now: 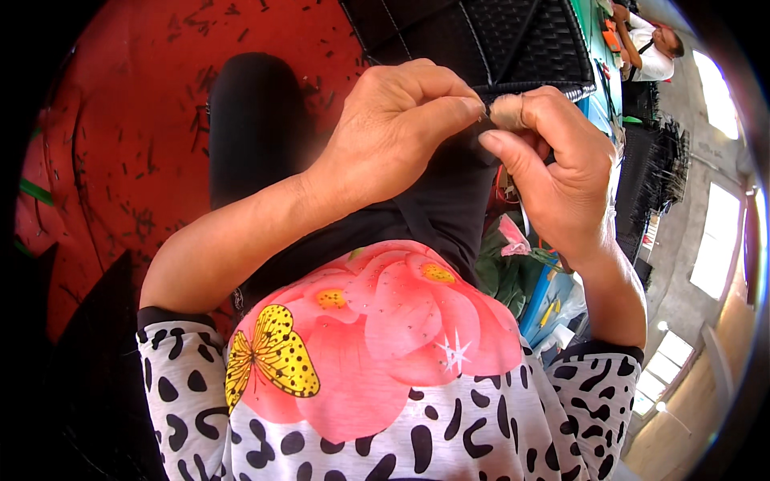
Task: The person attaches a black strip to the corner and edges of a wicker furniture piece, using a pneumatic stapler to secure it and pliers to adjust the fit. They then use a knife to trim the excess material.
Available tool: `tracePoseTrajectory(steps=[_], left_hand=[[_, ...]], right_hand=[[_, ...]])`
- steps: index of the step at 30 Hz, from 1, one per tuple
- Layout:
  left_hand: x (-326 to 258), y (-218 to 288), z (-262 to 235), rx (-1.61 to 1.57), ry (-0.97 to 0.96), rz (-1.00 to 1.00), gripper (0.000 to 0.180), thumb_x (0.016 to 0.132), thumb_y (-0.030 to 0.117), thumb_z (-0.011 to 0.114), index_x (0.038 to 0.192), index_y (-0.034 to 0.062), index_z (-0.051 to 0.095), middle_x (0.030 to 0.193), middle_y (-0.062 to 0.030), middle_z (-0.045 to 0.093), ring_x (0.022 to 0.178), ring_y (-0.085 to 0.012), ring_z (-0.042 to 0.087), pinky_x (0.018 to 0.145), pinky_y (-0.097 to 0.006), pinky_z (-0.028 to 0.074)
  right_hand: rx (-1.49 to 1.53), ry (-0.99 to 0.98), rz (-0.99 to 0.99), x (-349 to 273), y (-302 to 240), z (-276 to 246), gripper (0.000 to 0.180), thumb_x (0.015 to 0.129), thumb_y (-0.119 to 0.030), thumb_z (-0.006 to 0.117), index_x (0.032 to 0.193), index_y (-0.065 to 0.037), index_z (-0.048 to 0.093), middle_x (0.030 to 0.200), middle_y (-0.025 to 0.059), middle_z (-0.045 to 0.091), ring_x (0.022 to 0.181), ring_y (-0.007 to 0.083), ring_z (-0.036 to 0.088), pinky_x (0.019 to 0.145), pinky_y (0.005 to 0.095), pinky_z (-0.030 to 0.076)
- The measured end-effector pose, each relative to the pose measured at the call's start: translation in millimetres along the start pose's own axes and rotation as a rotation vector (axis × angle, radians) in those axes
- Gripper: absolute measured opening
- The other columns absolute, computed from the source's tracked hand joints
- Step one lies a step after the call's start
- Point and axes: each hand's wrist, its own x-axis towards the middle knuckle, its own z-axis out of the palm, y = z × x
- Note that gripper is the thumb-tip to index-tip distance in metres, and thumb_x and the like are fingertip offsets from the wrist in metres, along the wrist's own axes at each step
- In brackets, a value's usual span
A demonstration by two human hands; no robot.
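Observation:
My left hand (385, 132) is closed in a pinch, thumb against forefinger, above my lap. A thin, short sliver shows at its fingertips, too small to name. Close beside it, my right hand (561, 164) has its fingers curled, with thumb and forefinger bent toward the same spot. A tan wrap (507, 112) covers the tip of its forefinger. What the right fingers grip, if anything, is too small to make out. Just beyond both hands lies a black woven panel (521, 44) with a ribbed edge.
Red flooring (152, 104) on the left is strewn with small black scraps. At right are a blue-edged table (539, 301) with a yellow tool (549, 313), a pink and green cloth (513, 236), and stacked black woven pieces (642, 176). Another person (654, 52) sits at the far right.

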Motion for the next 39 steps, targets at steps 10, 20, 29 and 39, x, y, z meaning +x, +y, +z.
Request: tracePoseTrajectory(steps=[10,20,29,39], left_hand=[[-1,1,2,-0.002,0.0,-0.043,0.016,0.084,0.013,0.055,0.085,-0.0002,0.065,0.073,0.0001,0.055,0.054,-0.0041,0.042,0.049,-0.018,0.034],[-7,-1,3,0.0,0.018,-0.031,0.015,0.084,0.011,0.054,0.085,0.0002,0.065,0.072,-0.0001,0.056,0.055,-0.0045,0.043,0.05,-0.018,0.034],[-17,3,7,0.136,-0.005,-0.056,0.031,0.075,0.003,0.065,0.103,-0.0012,0.055,0.08,0.0019,0.054,0.057,-0.0029,0.044,0.054,-0.017,0.037],[-14,-17,9,0.623,0.077,0.556,0.07,0.054,0.016,0.082,0.115,0.0072,0.049,0.094,-0.0048,0.055,0.071,-0.0162,0.052,0.06,-0.025,0.045]], right_hand=[[0.472,-0.044,0.451,-23,12,-7,0.019,0.078,-0.016,0.067,0.079,0.001,0.058,0.064,-0.0033,0.05,0.057,0.0022,0.042,0.049,0.0181,0.034],[0.486,-0.437,0.596,-17,14,-10,0.03,0.085,-0.025,0.058,0.068,0.0,0.053,0.053,-0.0026,0.037,0.052,0.0042,0.034,0.044,0.0243,0.028],[0.339,-0.417,0.451,-17,16,-7,0.039,0.088,-0.027,0.054,0.063,0.002,0.046,0.052,0.0029,0.038,0.053,0.0089,0.031,0.047,0.0277,0.032],[0.606,-0.642,0.646,-42,27,-34,0.033,0.088,-0.032,0.052,0.101,-0.001,0.052,0.059,-0.001,0.05,0.048,0.0037,0.046,0.045,0.0172,0.036]])
